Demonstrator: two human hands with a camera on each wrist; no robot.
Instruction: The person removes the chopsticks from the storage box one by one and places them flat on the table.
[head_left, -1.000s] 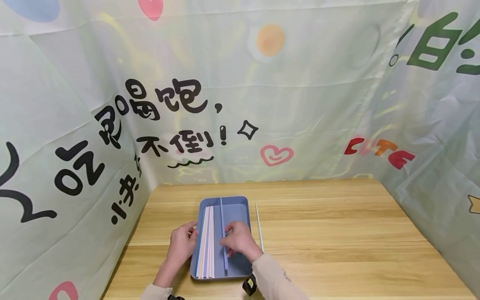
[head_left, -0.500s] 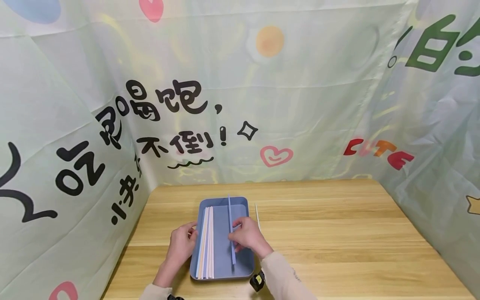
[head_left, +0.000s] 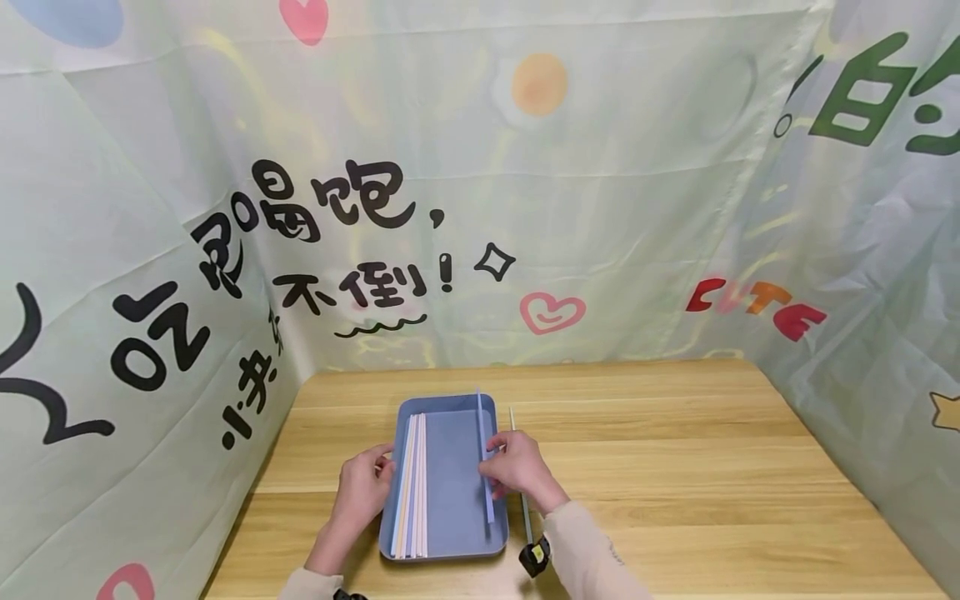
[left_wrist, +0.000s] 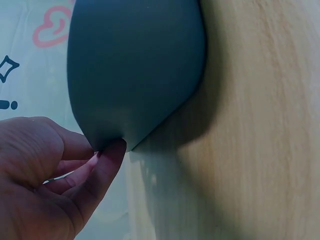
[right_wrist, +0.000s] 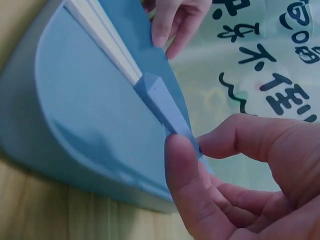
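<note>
A blue-grey rectangular tray [head_left: 453, 500] lies on the table, with several slim pastel sticks [head_left: 412, 487] side by side along its left part. My left hand [head_left: 363, 487] grips the tray's left wall; in the left wrist view its thumb and fingers pinch the rim. Between thumb and fingers, my right hand [head_left: 521, 465] pinches a long, straight lavender-blue strip [head_left: 482, 425] near its middle. The strip runs lengthwise over the tray's right side, close to the right wall. In the right wrist view, the strip's near end [right_wrist: 157, 92] looks blocky and angular.
One thin pale green stick [head_left: 527, 518] lies on the wooden table [head_left: 675, 467] just right of the tray, partly hidden by the right hand. Printed cloth curtains [head_left: 615, 208] stand at the back and both sides. A small black device [head_left: 534, 557] sits at the right wrist.
My right hand has carried the lavender-blue strip rightward, from the tray's middle to near its right wall. The left hand stays at the tray's left edge, and the sticks have not moved.
</note>
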